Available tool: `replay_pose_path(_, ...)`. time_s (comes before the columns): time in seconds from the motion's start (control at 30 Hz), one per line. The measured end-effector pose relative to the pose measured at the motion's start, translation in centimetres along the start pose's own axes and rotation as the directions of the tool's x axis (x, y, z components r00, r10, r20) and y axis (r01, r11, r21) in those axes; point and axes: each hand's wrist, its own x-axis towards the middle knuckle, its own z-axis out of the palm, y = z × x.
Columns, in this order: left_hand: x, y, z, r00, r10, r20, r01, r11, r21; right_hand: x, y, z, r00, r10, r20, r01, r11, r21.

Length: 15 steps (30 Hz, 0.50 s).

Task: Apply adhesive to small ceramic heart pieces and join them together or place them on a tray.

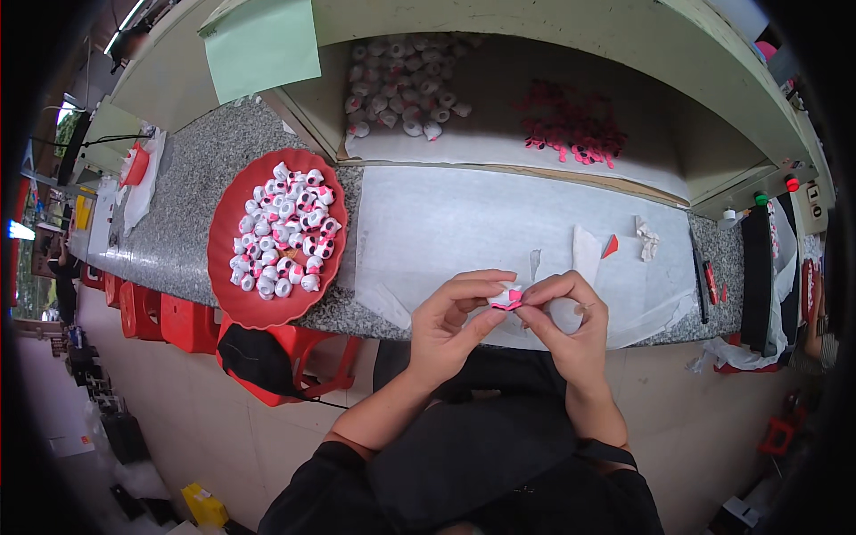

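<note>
1. Nearest to us, our left hand (450, 321) and right hand (566, 325) meet over the front edge of the speckled grey stone tabletop (187, 214). Both grips are pressed together, pinching one small white piece with a pink trim (508, 299) between thumbs and fingertips.
2. We judge that piece light and rather soft, small enough to slip or crush. It is best held by its sides with the fingertips, pink part left free.
3. Under the hands lies a white paper sheet (464, 223), thin and loose. The tabletop edge runs just below our wrists, so a dropped piece could fall to the floor.
4. At nine o'clock from the hands sits a round red plastic plate (227, 259), heaped with white and pink pieces (285, 232) and overhanging the front edge a little.
5. At two o'clock a small red scrap (610, 246) and a crumpled white scrap (647, 239) lie on the sheet. The sheet between them and the plate is open room.
6. Farthest, at twelve o'clock, a recessed shelf holds a pile of white pieces (401, 94) and a scatter of pink parts (571, 125). A green paper note (260, 45) hangs at eleven.
</note>
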Motion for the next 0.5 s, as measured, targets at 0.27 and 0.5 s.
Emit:
replay_pose_path(0.27,-0.4,0.5,-0.4,0.969,-0.245,0.026,0.240,0.914,-0.329,0.4,-0.3,0.2,0.981,0.042,0.190,-0.056,0.996,0.072)
replay_pose_path(0.5,-0.5,0.4,-0.5,0.978,-0.193,0.079,0.208,0.934,-0.291,-0.1,0.7,0.6,0.993,-0.002,0.118,-0.030,0.964,0.263)
